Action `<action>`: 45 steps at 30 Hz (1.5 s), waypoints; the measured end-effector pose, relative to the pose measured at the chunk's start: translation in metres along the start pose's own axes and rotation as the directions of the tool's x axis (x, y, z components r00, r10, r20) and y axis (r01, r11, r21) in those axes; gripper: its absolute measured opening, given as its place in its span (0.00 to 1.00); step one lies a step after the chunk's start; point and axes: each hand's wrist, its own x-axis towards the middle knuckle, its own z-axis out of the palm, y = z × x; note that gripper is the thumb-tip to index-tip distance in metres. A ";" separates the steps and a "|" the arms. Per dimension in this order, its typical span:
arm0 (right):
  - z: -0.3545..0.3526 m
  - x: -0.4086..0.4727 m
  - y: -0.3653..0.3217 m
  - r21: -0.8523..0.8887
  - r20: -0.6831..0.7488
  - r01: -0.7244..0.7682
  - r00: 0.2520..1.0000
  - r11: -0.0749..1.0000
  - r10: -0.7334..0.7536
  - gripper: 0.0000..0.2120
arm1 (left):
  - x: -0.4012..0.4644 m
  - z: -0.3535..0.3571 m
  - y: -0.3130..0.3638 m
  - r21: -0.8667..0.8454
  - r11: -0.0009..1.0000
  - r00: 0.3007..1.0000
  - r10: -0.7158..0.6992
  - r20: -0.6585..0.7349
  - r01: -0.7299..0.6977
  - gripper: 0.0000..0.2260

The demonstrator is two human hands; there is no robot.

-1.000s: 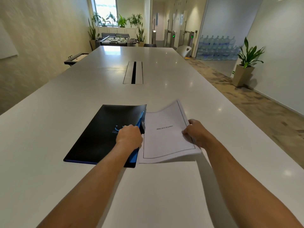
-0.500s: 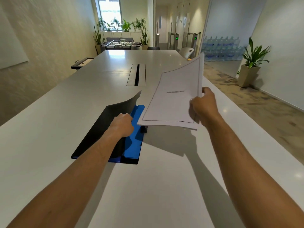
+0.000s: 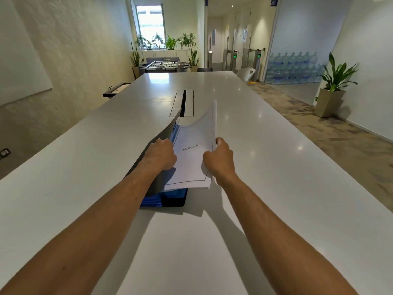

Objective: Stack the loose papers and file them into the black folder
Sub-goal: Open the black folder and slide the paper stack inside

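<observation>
I see the long white table (image 3: 265,145) filling most of the frame, and at its centre lies the black folder (image 3: 173,200), its blue inside showing along the lower edge. Its dark cover (image 3: 168,128) stands lifted and tilted toward the left, and my left hand (image 3: 160,155) is curled around that cover's edge, fingers bent tight on it. The stack of white papers (image 3: 192,158) sits over the open folder, between both hands, its far end curling upward. My right hand (image 3: 219,158) pinches the stack's right edge. The top sheet carries a thin border and the word BIBLIOGRAPHY.
</observation>
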 end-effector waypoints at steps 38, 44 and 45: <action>0.031 0.043 0.044 -0.587 0.219 0.145 0.976 0.796 -0.016 0.23 | -0.008 0.024 0.064 -0.136 0.990 0.999 0.039 0.007 -0.037 0.17; 0.005 0.045 0.073 -0.549 -0.100 0.158 0.962 0.821 -0.253 0.19 | -0.010 0.042 0.077 -0.118 0.989 0.993 0.092 0.069 -0.083 0.11; 0.004 0.045 0.080 -0.549 -0.081 0.144 0.971 0.823 -0.224 0.21 | -0.011 0.047 0.079 -0.088 0.991 0.990 0.111 0.084 -0.103 0.10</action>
